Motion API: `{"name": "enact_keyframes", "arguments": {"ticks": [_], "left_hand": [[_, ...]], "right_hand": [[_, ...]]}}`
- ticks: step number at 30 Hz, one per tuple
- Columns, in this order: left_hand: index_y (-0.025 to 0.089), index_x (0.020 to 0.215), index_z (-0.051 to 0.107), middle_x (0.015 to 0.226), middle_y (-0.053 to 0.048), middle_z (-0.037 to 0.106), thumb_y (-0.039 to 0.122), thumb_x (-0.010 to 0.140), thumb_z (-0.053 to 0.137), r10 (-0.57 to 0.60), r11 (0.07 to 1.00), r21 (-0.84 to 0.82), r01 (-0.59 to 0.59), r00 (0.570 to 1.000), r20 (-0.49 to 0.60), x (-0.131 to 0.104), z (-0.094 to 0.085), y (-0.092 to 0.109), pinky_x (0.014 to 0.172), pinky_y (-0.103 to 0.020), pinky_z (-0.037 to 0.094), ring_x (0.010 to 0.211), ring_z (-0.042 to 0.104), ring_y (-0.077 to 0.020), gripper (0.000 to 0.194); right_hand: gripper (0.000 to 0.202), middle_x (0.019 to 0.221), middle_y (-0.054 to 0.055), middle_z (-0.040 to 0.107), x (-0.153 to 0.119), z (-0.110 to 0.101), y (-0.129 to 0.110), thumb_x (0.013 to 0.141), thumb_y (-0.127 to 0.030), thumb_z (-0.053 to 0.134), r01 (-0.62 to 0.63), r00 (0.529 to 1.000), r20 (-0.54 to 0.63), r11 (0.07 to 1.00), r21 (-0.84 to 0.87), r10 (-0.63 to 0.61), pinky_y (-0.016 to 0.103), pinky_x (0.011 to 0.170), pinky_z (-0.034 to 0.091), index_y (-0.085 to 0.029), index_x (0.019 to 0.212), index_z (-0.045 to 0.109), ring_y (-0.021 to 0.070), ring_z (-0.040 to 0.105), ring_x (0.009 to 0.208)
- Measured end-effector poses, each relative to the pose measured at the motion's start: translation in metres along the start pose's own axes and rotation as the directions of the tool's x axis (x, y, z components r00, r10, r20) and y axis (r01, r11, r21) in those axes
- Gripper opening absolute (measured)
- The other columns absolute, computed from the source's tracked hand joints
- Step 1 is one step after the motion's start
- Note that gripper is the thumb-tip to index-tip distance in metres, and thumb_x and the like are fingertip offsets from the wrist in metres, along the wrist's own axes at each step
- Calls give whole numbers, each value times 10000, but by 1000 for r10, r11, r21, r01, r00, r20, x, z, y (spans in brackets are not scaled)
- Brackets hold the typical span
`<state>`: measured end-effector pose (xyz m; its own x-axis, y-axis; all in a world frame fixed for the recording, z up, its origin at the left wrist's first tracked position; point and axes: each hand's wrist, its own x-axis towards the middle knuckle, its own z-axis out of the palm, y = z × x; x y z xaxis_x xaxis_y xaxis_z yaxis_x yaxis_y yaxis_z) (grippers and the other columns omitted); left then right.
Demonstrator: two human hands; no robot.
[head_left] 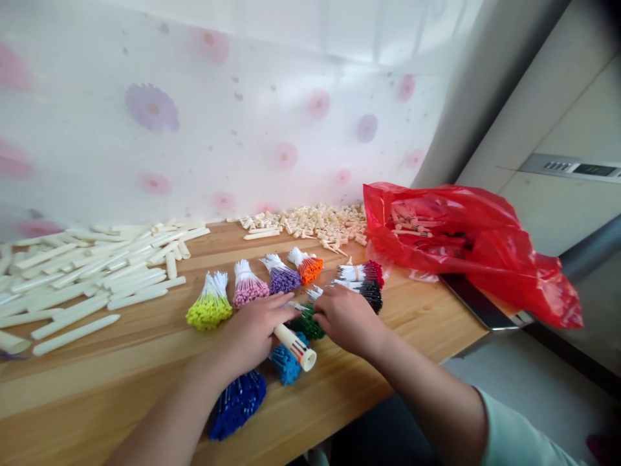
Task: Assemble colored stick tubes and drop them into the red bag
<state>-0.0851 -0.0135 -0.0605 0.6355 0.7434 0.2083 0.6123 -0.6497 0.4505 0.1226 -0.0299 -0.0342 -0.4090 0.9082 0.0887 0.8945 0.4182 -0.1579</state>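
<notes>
My left hand (259, 327) is closed around a cream multicolour pen barrel (295, 346), whose slotted, open end points toward me. Coloured slivers show in its slots. My right hand (348, 317) is closed over a bundle of green-ended pen refills (309, 321); what its fingertips pinch is hidden. Light blue refills (286, 364) lie under the barrel, and dark blue refills (237, 404) are nearer me. Past my hands sit bundles of yellow (209, 310), pink (250, 288), purple (283, 275) and orange refills (308, 266). Black refills (371, 294) and red refills (372, 272) lie beyond my right hand.
Many cream pen tubes (97, 278) are heaped on the left of the wooden table (160, 362). Small cream parts (323, 223) are piled along the back. A red plastic bag (466, 226) holding pen parts stands at the right, over a dark flat device (473, 301).
</notes>
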Motion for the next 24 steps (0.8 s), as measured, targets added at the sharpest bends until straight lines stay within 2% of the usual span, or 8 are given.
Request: {"name": "enact_keyframes", "arguments": {"ticks": [2, 6, 10, 18, 22, 24], "left_hand": [[282, 1182, 625, 1363, -61, 526, 0, 700, 488, -36, 999, 14, 36, 999, 35, -1, 0, -1, 1056, -448, 353, 1271, 464, -241, 575], [241, 1199, 620, 1387, -92, 488, 46, 708, 538, -69, 996, 66, 62, 991, 117, 0, -2, 1, 1082, -419, 327, 1300, 429, -237, 534], [248, 1195, 623, 1385, -89, 486, 94, 735, 576, -93, 993, 86, 81, 987, 134, 0, -2, 3, 1089, -421, 315, 1303, 425, -242, 487], [236, 1187, 633, 1379, -118, 487, 127, 744, 589, -106, 992, 88, 94, 985, 137, 0, -3, 4, 1077, -421, 324, 1297, 430, -263, 458], [241, 1192, 628, 1377, -109, 493, 130, 751, 581, -110, 990, 106, 95, 983, 147, 0, -4, 7, 1075, -411, 330, 1298, 430, -254, 458], [245, 1188, 630, 1381, -101, 491, 130, 755, 580, -101, 991, 104, 86, 984, 149, 0, -4, 7, 1077, -409, 327, 1300, 428, -252, 451]], "right_hand": [[142, 866, 92, 674, 4, 1, -2, 811, -216, 543, -23, 1000, 21, 999, -32, 23, 292, 708, 423, -179, 808, 680, 224, 615, 856], [126, 835, 89, 679, 11, 3, -4, 763, -206, 553, -69, 996, 51, 995, -65, 73, 272, 626, 397, -166, 786, 669, 225, 633, 804], [101, 812, 52, 687, 15, 5, -6, 731, -173, 556, -99, 993, 55, 993, -61, 102, 249, 576, 352, -184, 772, 648, 192, 635, 756], [123, 821, 33, 677, 6, 6, -2, 809, -176, 500, -107, 994, -18, 993, -57, 106, 236, 609, 349, -194, 780, 618, 162, 627, 755], [116, 854, 28, 689, 5, 11, -3, 840, -234, 519, -83, 996, -35, 995, -51, 81, 226, 632, 365, -215, 866, 630, 161, 630, 794], [132, 865, 37, 689, 8, 14, -6, 852, -258, 517, -73, 997, -43, 995, -64, 71, 232, 633, 367, -218, 850, 643, 169, 628, 804]]}}
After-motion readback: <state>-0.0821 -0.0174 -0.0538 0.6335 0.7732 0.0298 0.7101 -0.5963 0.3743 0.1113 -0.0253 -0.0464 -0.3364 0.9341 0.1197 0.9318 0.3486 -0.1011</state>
